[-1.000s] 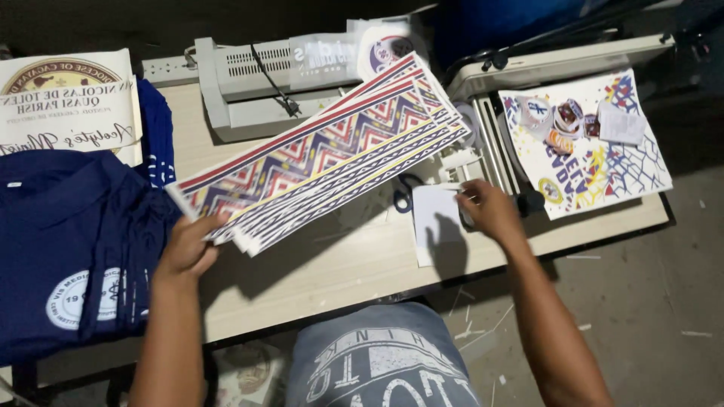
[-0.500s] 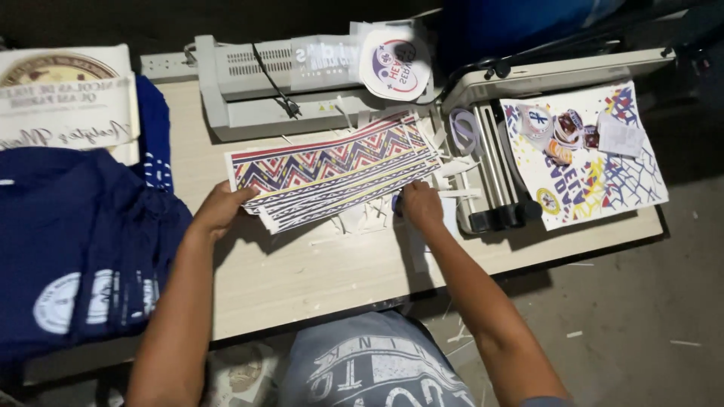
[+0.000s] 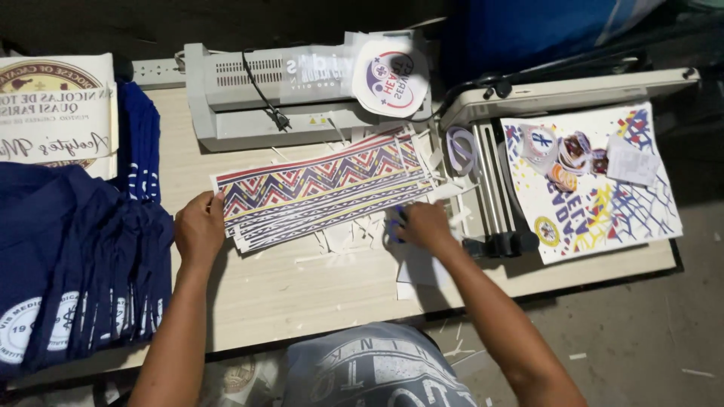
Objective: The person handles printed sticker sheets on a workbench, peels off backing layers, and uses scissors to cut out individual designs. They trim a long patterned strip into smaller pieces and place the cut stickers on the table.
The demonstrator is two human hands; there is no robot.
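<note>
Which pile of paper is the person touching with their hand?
The zigzag-patterned strips in the middle of the table. The left hand holds their end; the splashy coloured sheet lies untouched at the right.

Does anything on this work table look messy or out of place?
Yes. White paper offcuts lie scattered on the table just below the stack of zigzag-patterned printed strips, between the left hand and the right hand. The strips themselves are fanned out unevenly rather than squared up.
</note>
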